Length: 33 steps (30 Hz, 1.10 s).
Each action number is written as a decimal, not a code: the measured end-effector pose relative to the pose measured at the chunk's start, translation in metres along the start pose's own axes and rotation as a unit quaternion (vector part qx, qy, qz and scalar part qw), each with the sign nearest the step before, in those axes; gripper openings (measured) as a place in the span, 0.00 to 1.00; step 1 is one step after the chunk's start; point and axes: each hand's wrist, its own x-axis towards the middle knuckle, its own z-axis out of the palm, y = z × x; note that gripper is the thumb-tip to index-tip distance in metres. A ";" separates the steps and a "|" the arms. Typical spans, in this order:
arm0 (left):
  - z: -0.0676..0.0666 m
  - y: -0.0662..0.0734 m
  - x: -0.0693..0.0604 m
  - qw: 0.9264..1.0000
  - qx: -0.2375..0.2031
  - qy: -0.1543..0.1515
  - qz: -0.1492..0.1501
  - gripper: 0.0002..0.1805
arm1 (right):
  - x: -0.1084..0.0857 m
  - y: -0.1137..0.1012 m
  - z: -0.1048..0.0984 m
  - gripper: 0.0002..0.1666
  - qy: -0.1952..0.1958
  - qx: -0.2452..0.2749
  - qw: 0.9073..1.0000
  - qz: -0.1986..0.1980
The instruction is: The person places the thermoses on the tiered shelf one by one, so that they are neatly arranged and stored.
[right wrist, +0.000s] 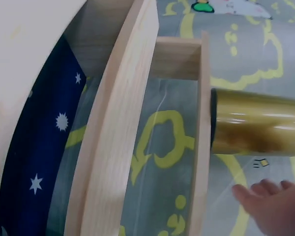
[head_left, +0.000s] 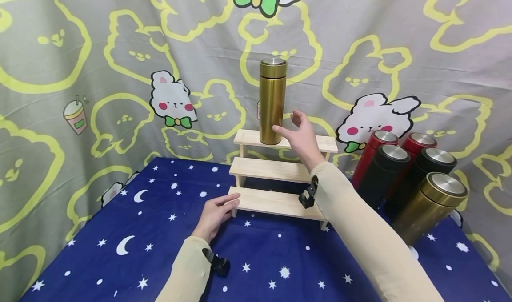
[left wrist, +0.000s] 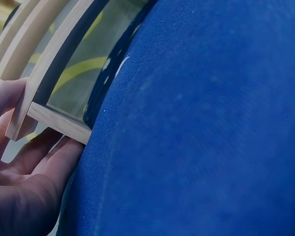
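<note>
A gold thermos bottle [head_left: 273, 102] with a steel-topped lid stands upright on the top step of a three-step wooden display stand [head_left: 264, 201]. Just to its right is my right hand [head_left: 301, 137], thumb and fingers spread; the right wrist view shows a gap between this hand [right wrist: 275, 204] and the bottle [right wrist: 260, 123]. My left hand [head_left: 216, 212] holds the left end of the lowest step. In the left wrist view, the thumb of that hand [left wrist: 29, 191] lies on one face of the board [left wrist: 44, 64] and the fingers are curled behind its end.
At the right stand several more thermos bottles: red ones [head_left: 385, 137], black ones [head_left: 390, 173] and another gold one [head_left: 434, 204]. A dark blue cloth with stars and moons [head_left: 160, 244] covers the table. Behind hangs a grey curtain [head_left: 132, 40] with yellow cartoon outlines.
</note>
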 end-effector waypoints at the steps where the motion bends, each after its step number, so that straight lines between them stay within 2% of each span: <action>1: 0.000 0.000 0.000 1.000 -0.001 0.000 -0.001 0.17 | -0.004 0.000 -0.003 0.52 0.002 -0.001 1.000 0.004; 7: 0.000 0.000 0.001 1.000 0.004 -0.001 -0.005 0.17 | -0.030 0.006 -0.020 0.50 0.000 -0.011 1.000 0.021; 13: 0.000 0.001 0.001 1.000 0.003 0.001 -0.007 0.17 | -0.057 0.015 -0.040 0.47 -0.014 -0.009 1.000 -0.004; 18: -0.001 0.001 0.001 1.000 0.006 -0.005 -0.009 0.17 | -0.079 0.022 -0.049 0.45 -0.031 -0.038 0.999 -0.015; 23: -0.002 0.001 0.001 1.000 0.006 -0.009 -0.009 0.18 | -0.098 0.027 -0.057 0.44 -0.033 -0.069 0.997 -0.021; 33: -0.001 0.001 0.001 1.000 0.003 -0.010 -0.011 0.18 | -0.135 0.041 -0.082 0.42 -0.040 -0.060 0.997 0.001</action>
